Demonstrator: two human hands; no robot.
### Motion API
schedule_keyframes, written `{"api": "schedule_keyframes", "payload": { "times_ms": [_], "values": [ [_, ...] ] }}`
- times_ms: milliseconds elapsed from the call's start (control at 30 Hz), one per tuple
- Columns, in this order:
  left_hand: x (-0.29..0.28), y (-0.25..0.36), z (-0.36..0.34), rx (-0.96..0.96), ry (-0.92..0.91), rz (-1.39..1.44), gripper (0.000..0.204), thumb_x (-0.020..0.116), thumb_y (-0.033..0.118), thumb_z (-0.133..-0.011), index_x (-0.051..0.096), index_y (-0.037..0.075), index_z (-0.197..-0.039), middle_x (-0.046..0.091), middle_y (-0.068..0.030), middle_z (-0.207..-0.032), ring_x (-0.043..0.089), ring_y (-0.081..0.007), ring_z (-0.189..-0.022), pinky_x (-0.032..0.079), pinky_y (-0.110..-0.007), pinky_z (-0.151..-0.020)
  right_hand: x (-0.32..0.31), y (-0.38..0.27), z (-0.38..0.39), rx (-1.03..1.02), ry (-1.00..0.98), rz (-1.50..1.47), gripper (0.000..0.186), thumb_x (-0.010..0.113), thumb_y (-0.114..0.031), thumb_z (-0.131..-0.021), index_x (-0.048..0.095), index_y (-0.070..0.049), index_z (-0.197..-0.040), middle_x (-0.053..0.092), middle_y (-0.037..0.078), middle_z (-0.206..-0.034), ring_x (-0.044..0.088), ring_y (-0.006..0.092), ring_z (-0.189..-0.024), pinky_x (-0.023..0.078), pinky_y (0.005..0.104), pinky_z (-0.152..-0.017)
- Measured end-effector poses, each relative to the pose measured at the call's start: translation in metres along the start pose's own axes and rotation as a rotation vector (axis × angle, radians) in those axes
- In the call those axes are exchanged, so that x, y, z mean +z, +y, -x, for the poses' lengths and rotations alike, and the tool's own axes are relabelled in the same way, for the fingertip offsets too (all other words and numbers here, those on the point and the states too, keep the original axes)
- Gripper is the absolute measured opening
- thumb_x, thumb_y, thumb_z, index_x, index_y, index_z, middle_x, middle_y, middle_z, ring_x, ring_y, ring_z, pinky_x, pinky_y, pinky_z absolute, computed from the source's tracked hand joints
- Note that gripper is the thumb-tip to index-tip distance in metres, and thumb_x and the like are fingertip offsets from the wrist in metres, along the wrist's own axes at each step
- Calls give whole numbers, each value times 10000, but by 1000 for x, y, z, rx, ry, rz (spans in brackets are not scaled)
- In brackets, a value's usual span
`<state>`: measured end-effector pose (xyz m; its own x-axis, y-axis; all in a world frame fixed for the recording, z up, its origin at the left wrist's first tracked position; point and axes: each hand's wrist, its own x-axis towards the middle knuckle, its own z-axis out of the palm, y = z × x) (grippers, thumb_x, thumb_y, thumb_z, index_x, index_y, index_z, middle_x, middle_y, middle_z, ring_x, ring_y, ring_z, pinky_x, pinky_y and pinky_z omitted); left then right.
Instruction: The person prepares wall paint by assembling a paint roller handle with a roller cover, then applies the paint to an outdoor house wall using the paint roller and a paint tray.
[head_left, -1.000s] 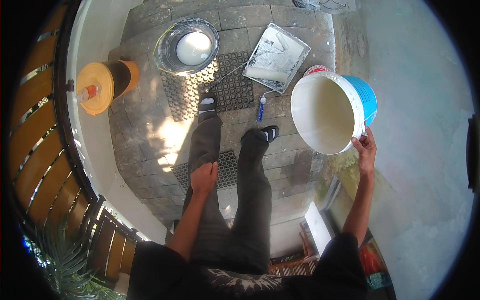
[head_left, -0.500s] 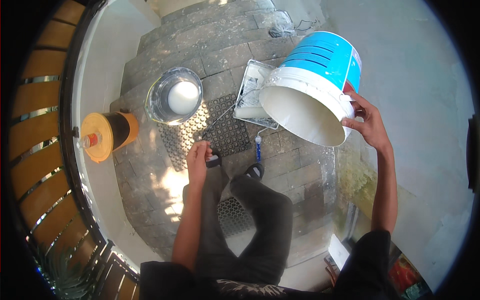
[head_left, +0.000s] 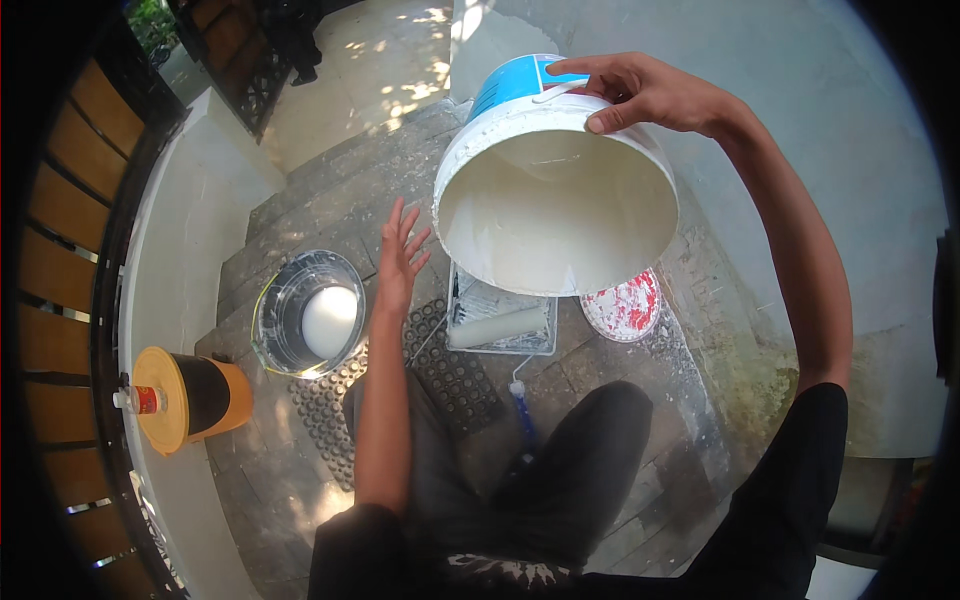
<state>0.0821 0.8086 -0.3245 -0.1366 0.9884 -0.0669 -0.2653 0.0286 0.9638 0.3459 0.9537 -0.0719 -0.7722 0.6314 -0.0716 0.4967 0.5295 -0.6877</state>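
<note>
Upper centre of frame: white paint bucket point(head_left: 556, 195) held up in the air. Right hand point(head_left: 645, 92) grips it at the top, fingers clamped over the rim edge and thin handle, thumb pressed on the rim band. Left hand point(head_left: 400, 258) hangs just left of the bucket, fingers spread apart, not touching it. Bucket tipped on its side; open mouth faces down toward the camera, long axis running from mouth up-frame to the base. Outside blue with a white rim band; inside coated in off-white paint. Below it: paint tray point(head_left: 502, 322) with roller, red-smeared lid point(head_left: 622, 305).
</note>
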Motion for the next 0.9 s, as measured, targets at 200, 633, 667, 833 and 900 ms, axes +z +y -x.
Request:
{"api": "schedule_keyframes", "payload": {
  "times_ms": [200, 633, 667, 833, 900],
  "values": [
    [4, -12, -8, 82, -44, -39, 773, 215, 708, -870, 298, 180, -1428, 362, -126, -1402, 400, -298, -1227, 312, -448, -1012, 35, 11, -2, 20, -149, 134, 842, 790, -210, -657, 383, 22, -1356, 630, 196, -1086, 611, 226, -895, 451, 317, -852],
    [-17, -49, -28, 6, 103, 112, 564, 249, 463, -982, 516, 81, -664, 463, 15, -574, 412, -97, -533, 319, -253, -537, 76, 14, 0, 92, -183, 195, 946, 810, -270, -620, 332, 69, -1362, 636, 227, -1061, 636, 274, -903, 467, 341, -829],
    [-21, -52, -32, 5, 106, 118, 564, 249, 463, -982, 516, 81, -664, 463, 15, -574, 412, -97, -533, 319, -253, -537, 77, 13, -1, 92, -189, 198, 946, 810, -270, -620, 332, 69, -1362, 636, 227, -1061, 636, 274, -903, 467, 341, -829],
    [-25, -28, -49, 87, 161, 26, 483, 312, 334, -964, 442, 102, -561, 424, 8, -522, 370, -116, -495, 305, -290, -517, 85, 2, -1, 124, -279, 179, 933, 813, -323, -619, 366, -31, -1384, 646, 214, -1026, 639, 285, -872, 471, 356, -816],
    [-18, 8, -48, 134, 178, -88, 454, 352, 281, -936, 415, 68, -541, 394, -1, -517, 333, -117, -507, 276, -318, -516, 76, 0, 7, 82, -227, 254, 905, 810, -331, -625, 387, -66, -1381, 651, 199, -1004, 636, 274, -847, 470, 357, -795]
  ]
}}
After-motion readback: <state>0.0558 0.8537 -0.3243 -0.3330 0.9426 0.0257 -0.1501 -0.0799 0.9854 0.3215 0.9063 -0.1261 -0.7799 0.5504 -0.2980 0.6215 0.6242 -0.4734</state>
